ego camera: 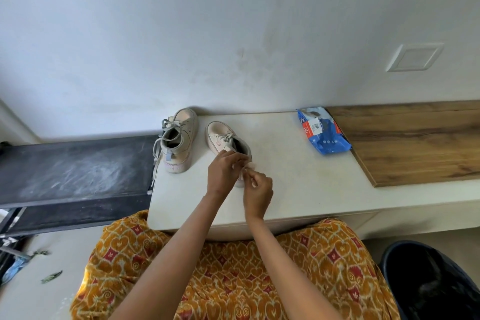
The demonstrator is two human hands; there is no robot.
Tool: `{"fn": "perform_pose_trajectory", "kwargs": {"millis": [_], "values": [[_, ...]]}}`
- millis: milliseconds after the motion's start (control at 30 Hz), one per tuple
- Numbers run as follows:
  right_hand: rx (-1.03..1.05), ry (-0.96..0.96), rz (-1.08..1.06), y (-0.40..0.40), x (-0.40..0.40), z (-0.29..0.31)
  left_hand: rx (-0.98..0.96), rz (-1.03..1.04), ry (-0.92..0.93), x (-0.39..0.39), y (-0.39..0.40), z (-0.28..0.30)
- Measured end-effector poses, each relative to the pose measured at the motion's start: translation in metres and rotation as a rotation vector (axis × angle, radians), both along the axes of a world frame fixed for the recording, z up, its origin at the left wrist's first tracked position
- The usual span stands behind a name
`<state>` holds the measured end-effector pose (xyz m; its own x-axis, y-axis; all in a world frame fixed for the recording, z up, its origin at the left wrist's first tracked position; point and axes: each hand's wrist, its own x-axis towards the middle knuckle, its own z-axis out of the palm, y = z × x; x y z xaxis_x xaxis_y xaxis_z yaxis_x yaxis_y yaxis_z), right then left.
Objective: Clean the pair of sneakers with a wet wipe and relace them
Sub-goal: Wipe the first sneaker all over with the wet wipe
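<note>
Orange patterned cloth (233, 280) with red diamonds fills the near foreground, and both bare forearms reach forward over it onto the cream table (298, 184). At lower right a dark bin (436, 280) sits on the floor. The left hand (224, 170) and right hand (258, 189) meet at the heel end of the nearer sneaker (220, 135); the fingers (249, 169) of both hands are curled and pinch a pale lace end (244, 167) between them, though how the lace runs under the hands is hidden. That sneaker lies with its toe pointing away, its lace partly threaded over the tongue. Just beside it to the left, apart from it, the second sneaker (179, 135) stands near the table's left edge, its grey lace (158, 148) hanging loose over the side. Farther right, well apart from the shoes, a blue wet-wipe pack (322, 132) lies against the wooden board (415, 143). Beyond all this rises the white wall (233, 21), with a blank plate (415, 57) set into it.
</note>
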<state>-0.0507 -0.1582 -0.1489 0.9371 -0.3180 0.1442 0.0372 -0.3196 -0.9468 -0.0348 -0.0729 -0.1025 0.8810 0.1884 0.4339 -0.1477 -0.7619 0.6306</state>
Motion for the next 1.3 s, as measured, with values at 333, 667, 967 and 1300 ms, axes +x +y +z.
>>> {"fn": "perform_pose_trajectory", "kwargs": {"millis": [333,667,967,1300], "values": [[0.01,0.186,0.017,-0.017,0.054,0.019,-0.011,-0.012,0.09,0.003,-0.001,0.011],[-0.223,0.105,0.014,-0.023,0.037,-0.005,0.005,-0.016,0.06,0.005,-0.001,0.004],[-0.102,0.066,-0.025,-0.01,0.039,0.002,0.004,0.002,0.035,0.005,-0.001,0.001],[-0.092,0.125,-0.017,-0.01,0.05,0.015,-0.004,-0.004,0.036,0.006,0.0,0.001]]}}
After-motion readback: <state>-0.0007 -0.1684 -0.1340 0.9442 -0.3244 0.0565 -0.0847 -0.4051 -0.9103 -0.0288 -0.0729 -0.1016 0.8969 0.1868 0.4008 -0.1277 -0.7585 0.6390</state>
